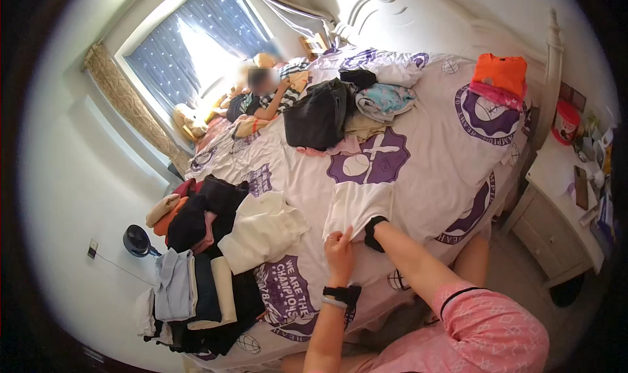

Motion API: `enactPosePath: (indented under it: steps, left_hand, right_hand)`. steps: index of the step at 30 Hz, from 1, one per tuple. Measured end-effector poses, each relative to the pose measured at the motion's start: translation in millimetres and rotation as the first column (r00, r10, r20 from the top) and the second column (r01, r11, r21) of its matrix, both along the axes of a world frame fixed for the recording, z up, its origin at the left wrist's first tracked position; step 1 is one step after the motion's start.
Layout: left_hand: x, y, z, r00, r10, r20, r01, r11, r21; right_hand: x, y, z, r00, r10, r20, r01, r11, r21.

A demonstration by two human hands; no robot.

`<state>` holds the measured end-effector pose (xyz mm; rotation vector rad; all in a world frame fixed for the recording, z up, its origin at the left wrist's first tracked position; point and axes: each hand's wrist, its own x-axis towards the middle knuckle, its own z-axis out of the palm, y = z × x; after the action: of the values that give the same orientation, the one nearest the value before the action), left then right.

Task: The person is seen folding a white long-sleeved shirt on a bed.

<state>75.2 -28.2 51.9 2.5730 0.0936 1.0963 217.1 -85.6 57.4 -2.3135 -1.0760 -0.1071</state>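
Note:
A white garment [360, 203] lies spread on the bed before me. My left hand [339, 251] pinches its near edge between thumb and fingers. A black wristband and a pale bracelet circle my left wrist. My right forearm [409, 253] reaches into the garment's opening, and the cloth hides my right hand. Around that wrist shows a black band of fabric [375, 234]; whether it is worn or part of the garment cannot be told. To the left lies a loosely folded cream garment [265, 230].
Folded clothes [174, 284] and a heap of dark clothes [189, 221] line the bed's left side. More clothing [316, 118] is piled farther back, near a person [265, 95] lying by the window. An orange folded shirt [500, 76] rests at right; a nightstand [549, 230] holds a phone.

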Motion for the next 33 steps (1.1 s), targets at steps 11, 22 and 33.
enactPosePath:
  steps: [11,22,33]
  left_hand:
    - [5.8,48.8,-29.0,0.976,0.112,-0.185,-0.153,0.963,-0.221]
    - [-7.6,44.2,-22.7,0.983,0.170,-0.065,-0.180,0.855,-0.486]
    - [12.4,-29.9,16.1,0.981,-0.035,-0.192,0.063,0.987,0.145]
  right_hand:
    - [-32.5,-34.2,9.3,0.996,0.069,-0.052,-0.076,0.987,-0.140]
    - [-73.7,-129.9,0.4,0.989,-0.024,-0.144,0.071,0.942,0.327]
    - [-41.1,-125.3,-21.2,0.953,0.050,-0.298,0.134,0.815,0.563]
